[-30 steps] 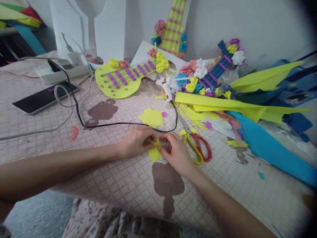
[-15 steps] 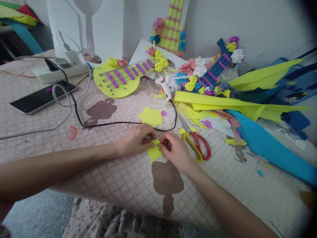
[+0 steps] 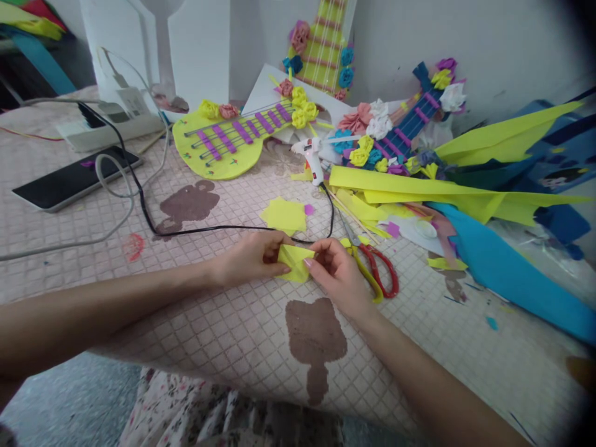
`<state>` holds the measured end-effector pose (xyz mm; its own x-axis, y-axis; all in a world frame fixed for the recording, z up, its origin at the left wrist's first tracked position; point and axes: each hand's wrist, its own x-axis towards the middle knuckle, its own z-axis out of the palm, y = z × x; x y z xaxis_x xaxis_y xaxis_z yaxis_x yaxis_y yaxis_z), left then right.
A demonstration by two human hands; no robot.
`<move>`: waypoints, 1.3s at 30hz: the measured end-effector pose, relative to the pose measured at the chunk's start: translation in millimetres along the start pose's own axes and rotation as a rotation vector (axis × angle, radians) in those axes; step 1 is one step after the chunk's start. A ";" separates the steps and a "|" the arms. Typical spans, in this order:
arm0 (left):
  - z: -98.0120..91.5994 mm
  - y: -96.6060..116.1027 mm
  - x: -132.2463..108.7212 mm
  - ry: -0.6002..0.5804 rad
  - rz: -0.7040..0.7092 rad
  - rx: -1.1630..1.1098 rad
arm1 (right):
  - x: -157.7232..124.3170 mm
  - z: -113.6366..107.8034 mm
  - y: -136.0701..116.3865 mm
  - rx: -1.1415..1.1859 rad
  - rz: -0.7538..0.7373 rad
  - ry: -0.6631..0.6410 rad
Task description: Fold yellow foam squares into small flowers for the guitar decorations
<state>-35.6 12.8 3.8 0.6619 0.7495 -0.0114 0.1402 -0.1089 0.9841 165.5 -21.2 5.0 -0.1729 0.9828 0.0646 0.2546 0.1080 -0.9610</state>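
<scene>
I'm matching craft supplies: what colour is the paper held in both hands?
The paper is bright yellow, showing best in the head view.

I pinch a small, creased yellow paper piece (image 3: 295,263) by its left and right edges, mid-scene.

I record a craft workspace, home or studio undetermined: on my bench (image 3: 223,341), scissors (image 3: 367,249) and blue paper (image 3: 512,279) at right; glue gun (image 3: 314,166) and flower-trimmed yellow model guitar (image 3: 228,149) farther back.

Dim, diffuse light, right corners dark, blurred
</scene>
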 end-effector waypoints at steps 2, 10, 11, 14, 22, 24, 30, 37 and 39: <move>-2.8 0.1 0.5 -0.044 0.000 -0.014 | 0.1 0.8 1.4 0.055 0.002 -0.006; -6.5 6.5 -0.8 0.012 -0.011 0.035 | 1.7 1.5 5.8 0.088 0.054 0.025; -5.8 6.0 -1.3 0.014 -0.011 0.075 | 1.5 1.1 6.4 0.084 0.057 0.024; -4.8 2.6 -1.6 0.049 -0.020 0.096 | 0.8 0.4 8.0 0.086 0.055 0.017; -14.3 1.9 4.5 0.044 -0.158 -0.230 | -4.5 0.3 5.0 -0.058 -0.041 0.053; -16.2 3.1 5.0 0.044 -0.169 -0.247 | -6.7 -1.0 2.5 -0.231 -0.170 0.105; -17.6 3.8 6.1 0.027 -0.191 -0.230 | -8.5 -2.5 -0.8 -0.652 -0.465 -0.005; -11.8 7.7 -2.0 0.214 0.046 0.289 | -7.1 -3.4 4.0 -0.684 -0.471 -0.103; -9.5 11.5 -6.4 0.209 0.176 0.532 | -6.7 -3.5 3.9 -0.678 -0.457 -0.121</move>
<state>-45.2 12.9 16.9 0.5570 0.7974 0.2323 0.4269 -0.5148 0.7434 171.0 -26.9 1.8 -0.4901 0.8013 0.3431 0.6463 0.5982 -0.4738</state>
